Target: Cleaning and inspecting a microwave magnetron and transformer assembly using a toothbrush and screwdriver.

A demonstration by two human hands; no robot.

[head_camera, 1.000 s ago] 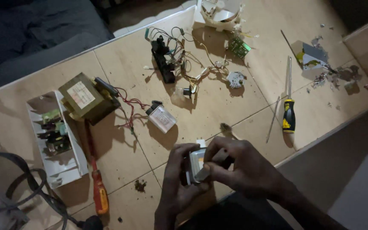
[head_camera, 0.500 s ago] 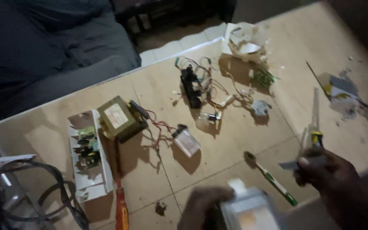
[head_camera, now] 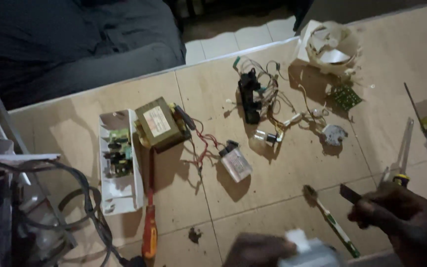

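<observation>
While the right hand [head_camera: 406, 217] pinched a small dark flat piece [head_camera: 350, 194], its long axis slanting up-left, the left hand [head_camera: 258, 249] gripped a blurred whitish block [head_camera: 307, 249] at the bottom edge; a toothbrush [head_camera: 331, 220] lay between them.

a boxy transformer [head_camera: 157, 123] sits on the wooden board [head_camera: 282, 183], touching a white tray with a green circuit board [head_camera: 118, 160]. an orange-handled screwdriver [head_camera: 149, 217] lies below it. red wires run to a small grey capacitor [head_camera: 235, 163]. farther back lie a black wiring harness [head_camera: 250, 96], a small green board [head_camera: 345, 97] and a white plastic fan housing [head_camera: 329, 47]. black cables [head_camera: 82, 207] coil at the left.
</observation>
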